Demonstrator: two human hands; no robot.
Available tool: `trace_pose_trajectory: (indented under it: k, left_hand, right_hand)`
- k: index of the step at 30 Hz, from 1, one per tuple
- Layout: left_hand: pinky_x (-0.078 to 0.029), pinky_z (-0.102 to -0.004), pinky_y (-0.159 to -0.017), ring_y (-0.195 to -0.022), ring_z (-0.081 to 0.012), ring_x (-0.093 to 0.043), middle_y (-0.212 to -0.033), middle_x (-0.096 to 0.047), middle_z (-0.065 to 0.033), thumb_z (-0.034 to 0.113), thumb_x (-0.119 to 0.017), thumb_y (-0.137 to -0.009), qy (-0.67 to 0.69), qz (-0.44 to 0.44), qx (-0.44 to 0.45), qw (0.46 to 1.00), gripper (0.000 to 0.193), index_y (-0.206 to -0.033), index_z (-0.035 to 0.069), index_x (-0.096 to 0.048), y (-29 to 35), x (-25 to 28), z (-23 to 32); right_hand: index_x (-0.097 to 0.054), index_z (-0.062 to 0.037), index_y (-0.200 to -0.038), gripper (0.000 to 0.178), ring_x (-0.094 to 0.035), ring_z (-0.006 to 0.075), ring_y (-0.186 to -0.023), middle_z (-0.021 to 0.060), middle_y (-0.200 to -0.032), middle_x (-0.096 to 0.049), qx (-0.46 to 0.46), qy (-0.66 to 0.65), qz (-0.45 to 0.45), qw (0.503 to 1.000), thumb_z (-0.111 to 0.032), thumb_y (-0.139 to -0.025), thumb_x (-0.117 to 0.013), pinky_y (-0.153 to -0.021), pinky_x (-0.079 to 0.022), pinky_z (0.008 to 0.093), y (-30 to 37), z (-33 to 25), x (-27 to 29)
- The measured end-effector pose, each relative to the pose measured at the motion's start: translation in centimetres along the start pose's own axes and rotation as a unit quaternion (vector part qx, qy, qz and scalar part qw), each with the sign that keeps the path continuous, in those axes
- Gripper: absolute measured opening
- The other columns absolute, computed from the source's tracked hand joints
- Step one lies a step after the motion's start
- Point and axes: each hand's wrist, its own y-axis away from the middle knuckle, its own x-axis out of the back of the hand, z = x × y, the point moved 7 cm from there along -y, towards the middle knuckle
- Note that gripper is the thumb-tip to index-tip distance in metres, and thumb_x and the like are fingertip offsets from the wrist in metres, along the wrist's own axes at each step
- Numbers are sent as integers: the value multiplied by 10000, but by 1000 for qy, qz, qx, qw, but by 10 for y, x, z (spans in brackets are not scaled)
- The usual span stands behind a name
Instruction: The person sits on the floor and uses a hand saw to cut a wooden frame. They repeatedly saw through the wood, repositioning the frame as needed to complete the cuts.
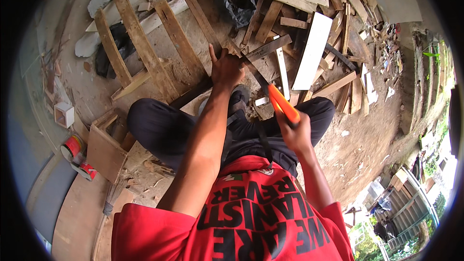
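My right hand (296,133) is closed round the orange handle of a handsaw (284,105). The saw's blade slants up and left from the handle and crosses a dark wooden plank (270,48) beside my left hand. My left hand (227,70) grips that plank, with one finger stretched along the end of a slat. The plank runs beneath the hand, and its lower-left stretch passes close to my knee. Left of it lies a frame of wooden slats (179,38). The exact contact of the saw teeth with the wood is too small to make out.
A heap of offcuts with a white board (313,50) lies at the right, near a black plastic bag (235,2). At left stand a wooden box (105,152), a red can (72,146) and a broom (115,193). My bent legs (159,125) flank the work.
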Motion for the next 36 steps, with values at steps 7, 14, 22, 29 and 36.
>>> trace_pose_trajectory:
  k: [7, 14, 22, 29, 36]
  left_hand:
    - [-34, -669, -1185, -1173, -215, -565, -897, -739, -32, 339, -618, -887, -16, -7, -7, 1000, 246, -853, 156, -778, 6, -3, -1]
    - [-39, -656, -1195, -1195, -246, -596, -902, -741, -72, 258, -640, -809, 48, 8, 6, 999, 206, -848, 97, -763, 8, 5, -5]
    - [-21, -637, -1195, -1226, -245, -587, -932, -752, -73, 266, -620, -844, 24, -5, 17, 1000, 219, -885, 118, -777, 3, 1, -5]
    - [17, -628, -1198, -1253, -245, -562, -990, -751, -74, 331, -567, -897, -5, 25, 11, 1000, 289, -940, 136, -776, 12, -3, -2]
    - [107, -573, -1214, -1298, -225, -506, -1103, -714, -60, 486, -680, -850, 29, 13, 23, 999, 405, -957, 99, -724, 9, -3, -7]
  right_hand:
    - [-646, 26, -872, 162, -515, 76, -604, 29, -594, -550, 59, 12, -23, 998, -124, -933, -647, -552, -456, 315, 11, 1, -7]
    - [-637, 18, -865, 90, -641, 165, -553, 122, -645, -634, 19, 24, -47, 998, -65, -899, -633, -557, -509, 303, 89, 11, 15]
    - [-607, 30, -810, 134, -524, 91, -542, 117, -589, -559, 22, 9, 0, 1000, -58, -901, -650, -525, -446, 313, 79, -3, 18]
    - [-590, 3, -773, 217, -536, 241, -493, 176, -600, -549, 136, 24, 34, 990, -119, -883, -731, -501, -429, 345, 68, 36, 24]
    - [-642, 19, -797, 154, -584, 275, -473, 126, -594, -568, 285, 20, 220, 933, -91, -880, -710, -479, -422, 339, 144, 23, 51]
